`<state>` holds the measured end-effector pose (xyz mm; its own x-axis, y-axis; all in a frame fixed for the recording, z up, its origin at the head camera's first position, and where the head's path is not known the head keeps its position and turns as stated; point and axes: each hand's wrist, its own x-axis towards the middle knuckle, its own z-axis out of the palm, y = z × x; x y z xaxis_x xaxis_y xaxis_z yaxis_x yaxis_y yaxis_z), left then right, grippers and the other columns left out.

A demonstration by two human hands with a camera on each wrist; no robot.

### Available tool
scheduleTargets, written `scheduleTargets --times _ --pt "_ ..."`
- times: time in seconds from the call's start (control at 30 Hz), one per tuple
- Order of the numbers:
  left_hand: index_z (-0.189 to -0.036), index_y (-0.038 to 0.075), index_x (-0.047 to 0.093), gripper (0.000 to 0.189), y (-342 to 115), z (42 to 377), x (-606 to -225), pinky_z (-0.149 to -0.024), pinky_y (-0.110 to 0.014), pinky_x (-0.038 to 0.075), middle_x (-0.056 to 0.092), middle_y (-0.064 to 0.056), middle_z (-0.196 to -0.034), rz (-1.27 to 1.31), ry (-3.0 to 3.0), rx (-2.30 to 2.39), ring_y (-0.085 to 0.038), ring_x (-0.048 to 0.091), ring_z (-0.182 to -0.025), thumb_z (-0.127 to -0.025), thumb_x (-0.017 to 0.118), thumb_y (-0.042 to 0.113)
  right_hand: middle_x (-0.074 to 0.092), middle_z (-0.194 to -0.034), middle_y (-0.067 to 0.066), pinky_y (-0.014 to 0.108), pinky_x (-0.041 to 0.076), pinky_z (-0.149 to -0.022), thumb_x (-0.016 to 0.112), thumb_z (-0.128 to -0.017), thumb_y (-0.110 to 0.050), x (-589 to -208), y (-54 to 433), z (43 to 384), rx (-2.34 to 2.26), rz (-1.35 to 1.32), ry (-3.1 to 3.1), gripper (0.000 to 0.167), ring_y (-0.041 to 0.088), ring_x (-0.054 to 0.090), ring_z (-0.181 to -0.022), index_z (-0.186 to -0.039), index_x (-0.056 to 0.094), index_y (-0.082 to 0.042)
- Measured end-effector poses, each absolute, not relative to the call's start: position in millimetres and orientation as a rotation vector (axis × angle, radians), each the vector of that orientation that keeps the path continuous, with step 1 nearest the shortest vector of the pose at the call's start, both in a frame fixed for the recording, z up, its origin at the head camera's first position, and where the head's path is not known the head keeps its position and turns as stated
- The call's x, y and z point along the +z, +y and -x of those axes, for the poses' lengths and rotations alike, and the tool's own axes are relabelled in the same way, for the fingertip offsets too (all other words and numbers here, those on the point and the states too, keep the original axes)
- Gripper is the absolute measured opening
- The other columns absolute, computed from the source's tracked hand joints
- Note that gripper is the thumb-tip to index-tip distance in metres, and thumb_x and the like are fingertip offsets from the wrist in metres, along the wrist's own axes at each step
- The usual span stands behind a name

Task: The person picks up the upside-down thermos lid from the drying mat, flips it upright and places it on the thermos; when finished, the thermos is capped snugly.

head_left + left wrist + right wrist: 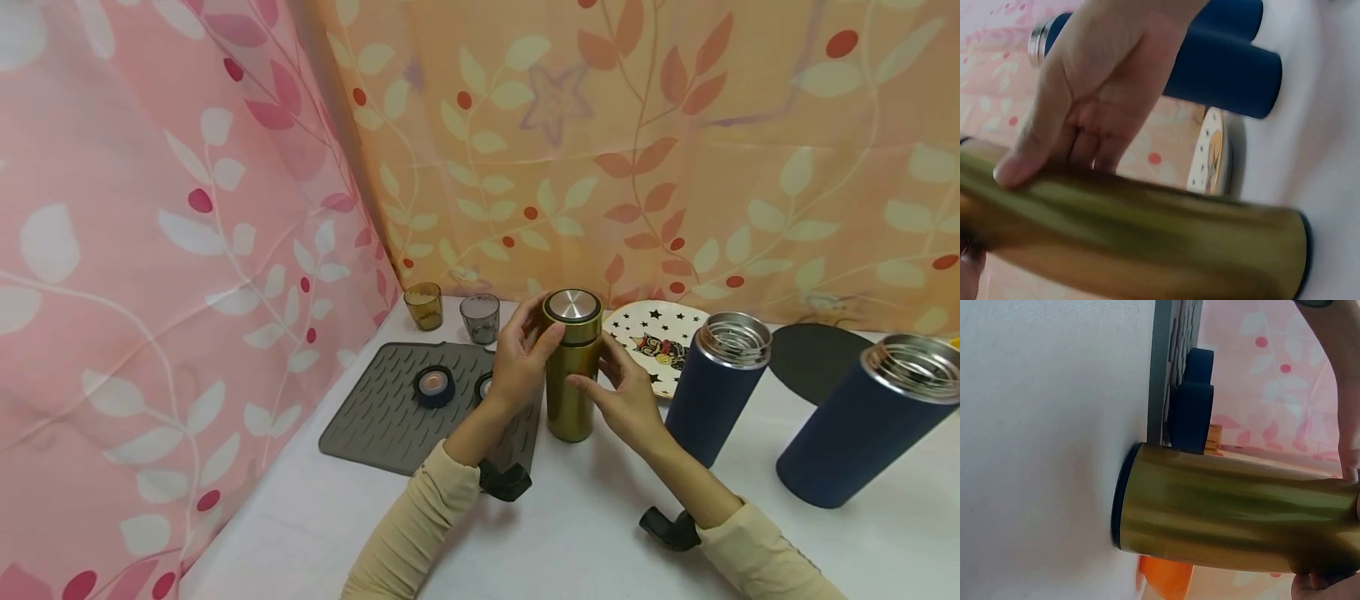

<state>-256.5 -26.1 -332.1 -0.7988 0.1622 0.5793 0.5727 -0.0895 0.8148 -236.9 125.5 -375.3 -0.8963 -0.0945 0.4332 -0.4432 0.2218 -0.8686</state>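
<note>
A gold thermos (572, 392) with a silver-topped lid (573, 307) stands upright on the white tabletop, between both hands. My left hand (517, 358) grips it up at the lid, thumb in front and fingers round the far side. Lower down, my right hand (626, 400) holds the body, its thumb on the front; its other fingers are partly hidden behind. In the right wrist view the base of the thermos (1235, 512) meets the table. Two dark blue lids, one of them (434, 386) in plain sight, lie on a grey drying mat (375, 408); my left hand partly covers the other.
Two open navy thermoses (712, 400) (862, 433) stand to the right. Behind them are a star-patterned plate (630, 321) and a dark round mat (810, 362). An amber glass (424, 307) and a grey glass (481, 318) stand at the back left. An orange object (1169, 578) shows in the right wrist view.
</note>
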Motion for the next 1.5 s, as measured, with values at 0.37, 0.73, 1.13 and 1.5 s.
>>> scheduleTargets --times 0.37,0.73,1.13,1.5 --pt "-0.136 0.002 0.039 0.059 -22 255 -331 -0.102 -0.028 0.041 0.043 -0.017 -0.127 0.707 -1.975 -1.848 -0.024 0.048 -0.121 -0.086 0.064 0.021 0.04 -0.142 0.013 0.045 0.033 -0.106 0.068 -0.082 -0.013 -376 125 236 1.737 -0.498 -2.218 0.07 0.031 0.044 -0.127 -0.142 0.032 -0.008" --pt "-0.129 0.003 0.047 0.08 -18 255 -330 -0.097 -0.029 0.045 0.039 -0.015 -0.117 0.655 -1.966 -1.813 -0.022 0.05 -0.111 -0.072 0.066 0.056 0.039 -0.143 0.012 0.044 0.032 -0.107 0.068 -0.082 -0.016 -376 125 235 1.747 -0.478 -2.246 0.071 0.031 0.042 -0.128 -0.143 0.031 -0.009" --pt "-0.137 0.006 0.04 0.063 -21 255 -330 -0.1 -0.029 0.043 0.043 -0.015 -0.127 0.741 -1.963 -1.857 -0.023 0.048 -0.118 -0.086 0.062 0.035 0.043 -0.14 0.013 0.041 0.036 -0.104 0.07 -0.081 -0.016 -376 127 238 1.695 -0.471 -2.238 0.069 0.03 0.045 -0.126 -0.14 0.035 -0.008" --pt "-0.138 0.002 0.032 0.052 -23 253 -332 -0.105 -0.033 0.038 0.045 -0.019 -0.134 0.79 -1.919 -1.954 -0.026 0.046 -0.123 -0.094 0.053 0.018 0.044 -0.14 0.013 0.039 0.036 -0.105 0.07 -0.08 -0.014 -376 127 237 1.718 -0.496 -2.206 0.069 0.028 0.045 -0.126 -0.14 0.036 -0.008"
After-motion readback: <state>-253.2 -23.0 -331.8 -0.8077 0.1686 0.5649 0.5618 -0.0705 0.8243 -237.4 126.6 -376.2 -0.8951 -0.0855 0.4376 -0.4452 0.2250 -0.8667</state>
